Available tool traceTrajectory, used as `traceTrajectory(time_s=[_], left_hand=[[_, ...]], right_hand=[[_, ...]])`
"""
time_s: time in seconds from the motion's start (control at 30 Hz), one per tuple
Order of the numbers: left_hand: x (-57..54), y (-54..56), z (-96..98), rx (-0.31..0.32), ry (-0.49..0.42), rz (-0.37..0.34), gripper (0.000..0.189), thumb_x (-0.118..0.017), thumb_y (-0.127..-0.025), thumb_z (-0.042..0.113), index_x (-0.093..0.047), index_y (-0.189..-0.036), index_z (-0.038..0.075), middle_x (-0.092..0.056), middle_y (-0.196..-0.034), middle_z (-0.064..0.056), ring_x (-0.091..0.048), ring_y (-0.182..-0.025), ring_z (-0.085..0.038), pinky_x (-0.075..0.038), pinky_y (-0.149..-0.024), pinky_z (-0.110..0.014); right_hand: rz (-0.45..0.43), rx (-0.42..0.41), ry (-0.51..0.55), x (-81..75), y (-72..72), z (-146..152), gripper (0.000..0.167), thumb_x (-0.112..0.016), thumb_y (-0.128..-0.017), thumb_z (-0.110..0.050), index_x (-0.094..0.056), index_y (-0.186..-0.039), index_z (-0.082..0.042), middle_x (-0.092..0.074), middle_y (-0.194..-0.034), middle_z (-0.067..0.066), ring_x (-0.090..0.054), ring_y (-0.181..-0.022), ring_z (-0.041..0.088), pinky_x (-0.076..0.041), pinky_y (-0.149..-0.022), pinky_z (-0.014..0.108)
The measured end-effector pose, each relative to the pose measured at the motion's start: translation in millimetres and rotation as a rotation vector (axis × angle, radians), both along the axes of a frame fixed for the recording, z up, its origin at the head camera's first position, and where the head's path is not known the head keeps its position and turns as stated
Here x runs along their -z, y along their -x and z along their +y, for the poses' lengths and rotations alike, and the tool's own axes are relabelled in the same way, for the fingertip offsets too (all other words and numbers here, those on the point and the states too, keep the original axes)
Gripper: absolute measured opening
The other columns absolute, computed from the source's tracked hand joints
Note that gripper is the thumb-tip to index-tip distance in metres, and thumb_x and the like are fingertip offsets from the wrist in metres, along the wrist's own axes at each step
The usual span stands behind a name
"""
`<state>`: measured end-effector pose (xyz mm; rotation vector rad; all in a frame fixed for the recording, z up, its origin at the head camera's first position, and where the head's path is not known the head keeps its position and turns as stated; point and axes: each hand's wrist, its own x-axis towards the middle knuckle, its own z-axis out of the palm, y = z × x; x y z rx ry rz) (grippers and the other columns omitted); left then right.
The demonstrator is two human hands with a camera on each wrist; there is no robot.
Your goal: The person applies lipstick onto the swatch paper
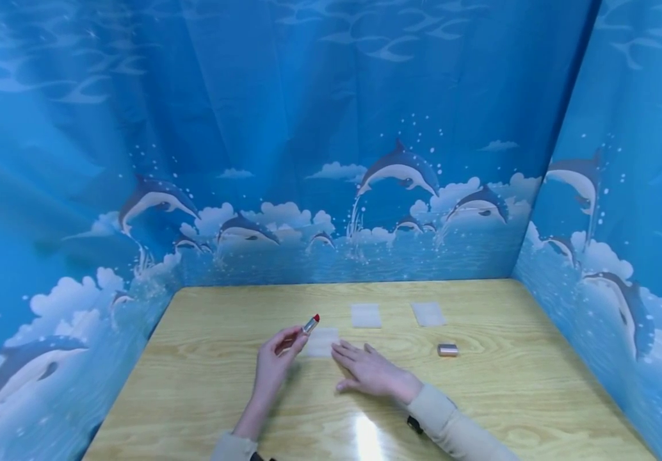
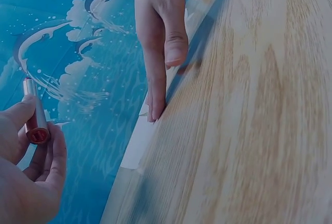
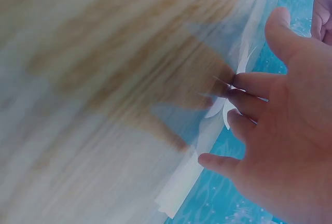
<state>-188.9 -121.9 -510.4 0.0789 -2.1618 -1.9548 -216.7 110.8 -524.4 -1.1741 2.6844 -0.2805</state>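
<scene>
My left hand pinches an uncapped lipstick between thumb and fingers, its red tip pointing up and away. In the left wrist view, the base of the lipstick tube faces the camera. Below and beside it, a thin white square sheet lies on the table. My right hand is spread palm down, its fingertips right at the sheet's right edge. In the right wrist view, the fingers reach the white sheet's edge, and its surface under them is partly hidden.
Two more white squares, a nearer-centre one and a right one, lie farther back on the wooden table. The lipstick cap lies on its side to the right. A blue dolphin-print curtain borders the table's back and sides.
</scene>
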Motion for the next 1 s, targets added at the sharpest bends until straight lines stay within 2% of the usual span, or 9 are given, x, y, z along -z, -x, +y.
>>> traceTrajectory(time_s=[0.63, 0.83, 1.0], left_hand=[[4.8, 3.9, 7.9, 0.06, -0.044, 0.01, 0.032, -0.077, -0.091, 0.016, -0.07, -0.118, 0.0, -0.074, -0.108, -0.016, -0.07, -0.093, -0.014, -0.06, -0.082, -0.021], [6.2, 4.1, 10.4, 0.071, -0.045, 0.011, 0.031, -0.077, -0.091, 0.014, -0.071, -0.117, -0.001, -0.073, -0.109, -0.017, -0.069, -0.091, -0.012, -0.061, -0.08, -0.021], [7.2, 4.0, 12.5, 0.075, -0.034, -0.013, 0.031, -0.08, -0.088, 0.015, -0.072, -0.116, 0.003, -0.073, -0.109, -0.014, -0.068, -0.09, -0.011, -0.06, -0.078, -0.019]], right_hand=[[-0.11, 0.079, 0.095, -7.6, -12.8, 34.9, 0.073, -0.054, -0.101, -0.051, -0.036, -0.156, -0.008, -0.03, -0.164, 0.009, -0.025, -0.152, 0.033, -0.019, -0.12, 0.067], [-0.097, 0.092, 0.104, -3.9, -16.7, 47.5, 0.071, -0.053, -0.101, -0.052, -0.037, -0.156, -0.009, -0.031, -0.164, 0.009, -0.025, -0.152, 0.033, -0.019, -0.121, 0.066], [-0.09, 0.093, 0.106, -4.5, -21.9, 56.2, 0.073, -0.055, -0.099, -0.053, -0.04, -0.154, -0.008, -0.033, -0.163, 0.009, -0.025, -0.151, 0.034, -0.021, -0.121, 0.066]])
